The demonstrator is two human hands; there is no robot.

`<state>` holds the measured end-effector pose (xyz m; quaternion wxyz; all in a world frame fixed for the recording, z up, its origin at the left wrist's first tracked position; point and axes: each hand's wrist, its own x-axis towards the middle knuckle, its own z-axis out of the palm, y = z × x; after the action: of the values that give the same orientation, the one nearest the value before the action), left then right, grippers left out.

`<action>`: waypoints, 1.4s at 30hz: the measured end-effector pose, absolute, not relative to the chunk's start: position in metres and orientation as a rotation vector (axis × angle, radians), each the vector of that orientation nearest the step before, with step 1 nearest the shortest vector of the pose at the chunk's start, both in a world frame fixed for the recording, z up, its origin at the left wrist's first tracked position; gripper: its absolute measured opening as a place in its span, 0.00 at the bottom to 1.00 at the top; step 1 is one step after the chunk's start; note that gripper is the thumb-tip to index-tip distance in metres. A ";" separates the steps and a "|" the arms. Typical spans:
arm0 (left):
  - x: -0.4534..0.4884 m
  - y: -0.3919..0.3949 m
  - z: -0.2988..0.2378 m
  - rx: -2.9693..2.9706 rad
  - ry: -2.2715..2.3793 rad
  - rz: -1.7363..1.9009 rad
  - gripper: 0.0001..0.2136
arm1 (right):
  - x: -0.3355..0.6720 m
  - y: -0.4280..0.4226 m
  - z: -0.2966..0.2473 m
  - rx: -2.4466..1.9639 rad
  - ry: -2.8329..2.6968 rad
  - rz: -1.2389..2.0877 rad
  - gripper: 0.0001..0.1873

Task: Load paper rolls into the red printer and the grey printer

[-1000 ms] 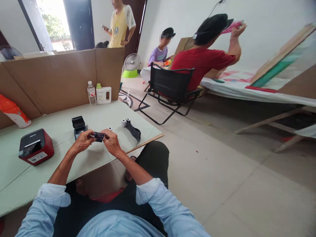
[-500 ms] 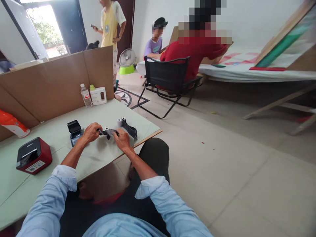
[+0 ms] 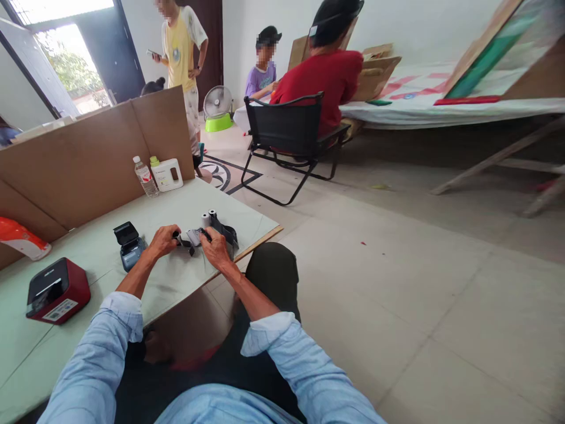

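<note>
My left hand is closed on one end of a dark strip just above the pale table. My right hand pinches a black end beside a small greyish-white piece, perhaps a paper roll; its exact kind is too small to tell. Behind my right hand stand small white paper rolls, with a dark band lying against them. Left of my left hand sits a small blue-grey portable printer, its black lid raised.
A red-and-black box-shaped device and an orange-white bottle are at the left. A water bottle and a white jug stand by the cardboard partition. The table's edge is near my knee. People sit and stand beyond.
My hands stay over the same spot, and the greyish-white piece between them shows more of its side. The view has shifted slightly; the person in red has turned.
</note>
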<state>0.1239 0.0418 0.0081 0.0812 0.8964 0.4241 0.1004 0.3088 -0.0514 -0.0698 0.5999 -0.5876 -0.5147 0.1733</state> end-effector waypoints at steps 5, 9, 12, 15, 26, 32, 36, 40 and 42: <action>0.128 0.041 0.012 2.669 1.286 0.282 0.20 | 0.310 -0.049 -0.069 -1.302 -1.069 0.530 0.16; 0.128 0.041 0.013 2.643 1.289 0.282 0.22 | 0.312 -0.048 -0.067 -1.207 -0.905 0.681 0.19; 0.128 0.039 0.011 2.620 1.308 0.288 0.20 | 0.315 -0.049 -0.060 -1.132 -0.843 0.725 0.22; 0.129 0.036 0.009 2.598 1.323 0.305 0.20 | 0.319 -0.053 -0.047 -1.087 -0.845 0.735 0.24; 0.104 -0.039 0.058 2.215 1.024 0.566 0.19 | 0.322 -0.091 -0.002 -1.053 -1.283 0.993 0.17; 0.066 -0.103 0.045 1.912 0.977 0.455 0.21 | 0.292 -0.114 -0.012 -1.012 -1.558 1.156 0.17; 0.040 -0.114 0.026 1.855 1.089 0.549 0.14 | 0.265 -0.116 -0.010 -0.976 -1.685 1.192 0.17; 0.013 -0.102 0.018 1.799 1.143 0.732 0.12 | 0.240 -0.098 -0.007 -0.950 -1.804 1.053 0.15; 0.000 -0.088 0.017 1.812 1.165 0.816 0.12 | 0.225 -0.082 -0.007 -0.952 -1.848 0.976 0.16</action>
<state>0.0000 -0.0885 0.0168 0.4068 0.7186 0.4619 0.3235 0.2253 -0.0820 -0.0065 0.4099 -0.3780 -0.7340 0.3877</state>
